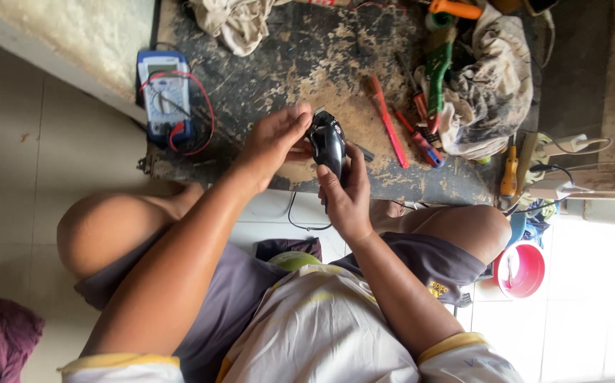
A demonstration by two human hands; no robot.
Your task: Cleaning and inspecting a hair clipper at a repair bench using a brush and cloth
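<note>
Black hair clipper (328,144) is held over the near edge of the worn counter (279,78). Right hand (348,196) grips its lower body; left hand (273,140) pinches the blade end, hiding it. Blue multimeter (165,99) lies left, red screwdrivers (392,124) right; rags (488,89) partly cover tools.

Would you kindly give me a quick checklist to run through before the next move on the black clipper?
1. Black clipper held in both hands: ok.
2. Right hand grips the lower body from below: ok.
3. Left hand fingers at the blade end: ok.
4. Clipper's cord unplugged: cannot tell; a dark cord hangs under the bench, its end hidden.
5. Red screwdriver lies on the bench near the hands: ok.
6. Multimeter sits at the bench's left edge: ok.
</note>
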